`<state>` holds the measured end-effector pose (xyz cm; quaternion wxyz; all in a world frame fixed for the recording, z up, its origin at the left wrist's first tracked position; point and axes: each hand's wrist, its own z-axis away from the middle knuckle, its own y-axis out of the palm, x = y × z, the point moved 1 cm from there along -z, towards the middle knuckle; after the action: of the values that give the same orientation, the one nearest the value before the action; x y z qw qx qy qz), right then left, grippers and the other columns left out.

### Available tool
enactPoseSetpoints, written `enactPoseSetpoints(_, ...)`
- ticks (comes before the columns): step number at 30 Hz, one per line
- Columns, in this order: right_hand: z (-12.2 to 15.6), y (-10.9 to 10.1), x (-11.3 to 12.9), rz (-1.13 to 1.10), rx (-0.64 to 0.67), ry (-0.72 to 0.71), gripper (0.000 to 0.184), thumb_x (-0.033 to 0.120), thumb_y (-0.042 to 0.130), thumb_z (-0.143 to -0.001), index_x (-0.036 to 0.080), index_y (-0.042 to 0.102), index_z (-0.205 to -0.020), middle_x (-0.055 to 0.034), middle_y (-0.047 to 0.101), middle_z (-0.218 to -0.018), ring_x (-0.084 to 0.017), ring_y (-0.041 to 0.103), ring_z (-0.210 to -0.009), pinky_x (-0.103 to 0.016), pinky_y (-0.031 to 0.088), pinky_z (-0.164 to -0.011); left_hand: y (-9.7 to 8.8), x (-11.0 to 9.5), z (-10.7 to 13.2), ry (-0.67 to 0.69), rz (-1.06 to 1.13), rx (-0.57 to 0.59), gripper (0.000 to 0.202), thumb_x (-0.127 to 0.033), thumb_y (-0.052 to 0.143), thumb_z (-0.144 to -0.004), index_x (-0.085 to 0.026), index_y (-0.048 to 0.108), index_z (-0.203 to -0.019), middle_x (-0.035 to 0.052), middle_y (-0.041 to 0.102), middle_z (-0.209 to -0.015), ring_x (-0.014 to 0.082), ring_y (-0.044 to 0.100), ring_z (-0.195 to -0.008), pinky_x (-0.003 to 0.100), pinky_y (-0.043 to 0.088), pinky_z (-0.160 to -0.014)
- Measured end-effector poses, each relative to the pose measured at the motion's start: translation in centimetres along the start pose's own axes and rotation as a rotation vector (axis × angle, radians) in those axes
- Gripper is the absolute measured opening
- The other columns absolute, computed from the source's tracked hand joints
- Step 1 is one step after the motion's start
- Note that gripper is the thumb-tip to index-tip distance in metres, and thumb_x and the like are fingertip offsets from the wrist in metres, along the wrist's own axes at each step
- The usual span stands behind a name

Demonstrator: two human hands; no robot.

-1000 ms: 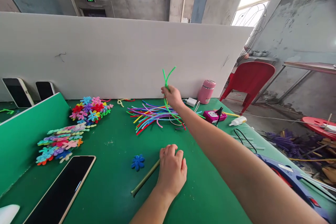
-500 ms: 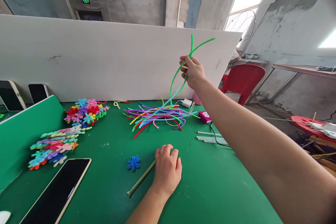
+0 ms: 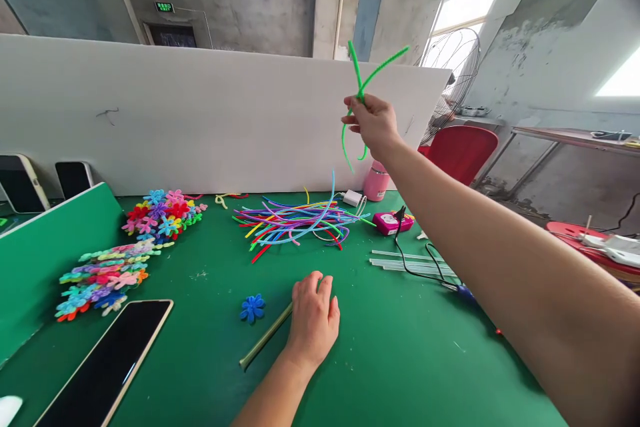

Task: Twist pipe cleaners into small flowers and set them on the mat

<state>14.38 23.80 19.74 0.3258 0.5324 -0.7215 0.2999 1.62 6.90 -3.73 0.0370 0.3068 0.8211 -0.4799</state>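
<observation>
Nearest, your left hand rests loosely curled over a slender olive-green stick on the green tabletop; whether it grips is hidden. A blue fuzzy flower lies near the stick. Farther out lies a multicoloured heap of fuzzy stems; your raised right hand pinches bright-green fuzzy stems before a white panel.

Green table, colorful stems, blue flower, rod, phone
</observation>
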Motion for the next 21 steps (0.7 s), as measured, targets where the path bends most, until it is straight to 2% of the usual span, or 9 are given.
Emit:
enactPoseSetpoints(5,-0.3,-0.9,0.6,0.093,-0.007,0.045,0.013,0.021,0.043,-0.083,0.016,0.055,-0.080,0.0004,0.052,-0.074,-0.008,0.056,-0.060,-0.022,0.041,-0.056,0.1,0.0,0.1,0.011,0.014,-0.004,0.031,-0.010,0.045,-0.075,-0.013,0.052,-0.105,0.0136,0.054,-0.101,0.0235,0.057,-0.089,0.044,0.044,-0.079)
enactPoseSetpoints(7,0.1,-1.0,0.8,0.215,-0.001,-0.015,0.015,0.021,0.042,-0.083,0.016,0.056,-0.080,0.0001,0.052,-0.073,-0.010,0.056,-0.064,-0.023,0.041,-0.059,0.2,0.1,0.1,0.012,0.017,-0.010,0.031,-0.010,0.045,-0.075,-0.012,0.051,-0.106,0.0145,0.054,-0.102,0.0249,0.056,-0.093,0.045,0.043,-0.080)
enactPoseSetpoints(9,1.3,-0.8,1.2,0.398,0.066,-0.093,0.016,0.019,0.043,-0.081,0.015,0.058,-0.077,-0.0007,0.053,-0.072,-0.013,0.055,-0.071,-0.025,0.041,-0.064,0.3,0.1,0.1,0.004,0.030,-0.029,0.032,-0.012,0.045,-0.076,-0.012,0.050,-0.108,0.0146,0.054,-0.102,0.0257,0.055,-0.094,0.046,0.043,-0.081)
enactPoseSetpoints(11,3.3,-0.4,1.4,0.600,0.276,-0.101,0.015,0.017,0.045,-0.079,0.015,0.059,-0.071,-0.0020,0.055,-0.072,-0.015,0.054,-0.075,-0.027,0.040,-0.067,0.3,0.2,0.1,-0.009,0.056,-0.059,0.033,-0.015,0.045,-0.078,-0.013,0.048,-0.111,0.0144,0.055,-0.103,0.0260,0.055,-0.095,0.046,0.043,-0.081)
enactPoseSetpoints(13,6.0,-0.1,1.2,0.663,0.563,0.041,0.018,0.018,0.043,-0.079,0.015,0.057,-0.068,-0.0016,0.055,-0.064,-0.014,0.055,-0.065,-0.026,0.040,-0.062,0.2,0.2,0.1,-0.029,0.096,-0.086,0.033,-0.020,0.044,-0.081,-0.013,0.047,-0.113,0.0148,0.055,-0.104,0.0261,0.054,-0.095,0.046,0.043,-0.082)
enactPoseSetpoints(15,9.2,0.1,0.6,0.579,0.937,0.229,0.016,0.019,0.045,-0.079,0.015,0.055,-0.066,-0.0001,0.055,-0.058,-0.012,0.054,-0.055,-0.023,0.041,-0.055,-0.1,0.3,0.0,-0.062,0.156,-0.111,0.034,-0.027,0.041,-0.083,-0.013,0.047,-0.113,0.0153,0.055,-0.105,0.0266,0.053,-0.098,0.046,0.042,-0.082)
enactPoseSetpoints(17,12.2,0.0,-0.4,0.393,1.234,0.431,0.015,0.023,0.047,-0.079,0.015,0.054,-0.069,0.0007,0.055,-0.062,-0.009,0.053,-0.051,-0.021,0.042,-0.052,-0.6,0.3,-0.1,-0.110,0.251,-0.139,0.034,-0.031,0.037,-0.085,-0.014,0.048,-0.112,0.0152,0.055,-0.106,0.0263,0.051,-0.101,0.045,0.043,-0.082)
enactPoseSetpoints(19,14.6,-0.3,-1.4,0.224,1.331,0.587,0.019,0.029,0.044,-0.081,0.015,0.053,-0.072,0.0012,0.055,-0.066,-0.007,0.053,-0.050,-0.020,0.043,-0.051,-1.3,0.3,-0.1,-0.158,0.375,-0.155,0.033,-0.034,0.032,-0.087,-0.015,0.051,-0.106,0.0138,0.055,-0.104,0.0249,0.051,-0.101,0.042,0.044,-0.082)
enactPoseSetpoints(21,16.4,-0.3,-2.3,0.137,1.336,0.687,0.021,0.030,0.042,-0.082,0.015,0.052,-0.072,0.0023,0.053,-0.064,-0.006,0.053,-0.048,-0.020,0.044,-0.050,-1.9,0.2,-0.2,-0.169,0.486,-0.133,0.035,-0.035,0.027,-0.088,-0.018,0.056,-0.096,0.0115,0.058,-0.098,0.0234,0.052,-0.098,0.040,0.043,-0.082)
